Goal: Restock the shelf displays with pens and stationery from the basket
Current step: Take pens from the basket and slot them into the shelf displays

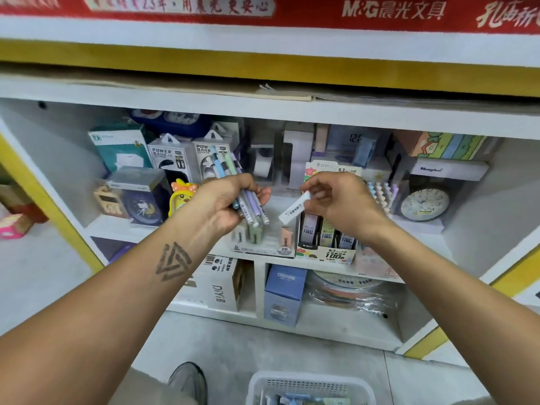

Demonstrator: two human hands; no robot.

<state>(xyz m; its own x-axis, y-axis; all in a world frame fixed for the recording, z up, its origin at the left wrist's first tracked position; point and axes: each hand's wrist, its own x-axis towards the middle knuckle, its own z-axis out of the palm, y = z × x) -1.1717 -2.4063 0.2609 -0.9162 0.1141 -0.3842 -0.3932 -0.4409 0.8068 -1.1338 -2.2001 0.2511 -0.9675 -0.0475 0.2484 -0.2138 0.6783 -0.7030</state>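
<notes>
My left hand (226, 200) grips a bundle of several pastel pens (228, 168), blue, green and purple, whose ends stick out above and below the fist. My right hand (342, 200) pinches one small white stationery piece with black print (293, 211) between thumb and fingers, held tilted just above the shelf displays. Below both hands stands a white display box (260, 244) with a few small pastel items, and beside it a pencil-lead display (327, 244) marked 0.7 HB. The white basket (309, 385) sits on the floor at the bottom, with more stationery inside.
The white shelf (271, 108) holds power bank boxes (171, 156), a yellow duck toy (182, 195), clocks (425, 204) and a tape dispenser. Lower compartments hold a blue box (285, 293) and a white carton. My shoe (190, 381) is left of the basket.
</notes>
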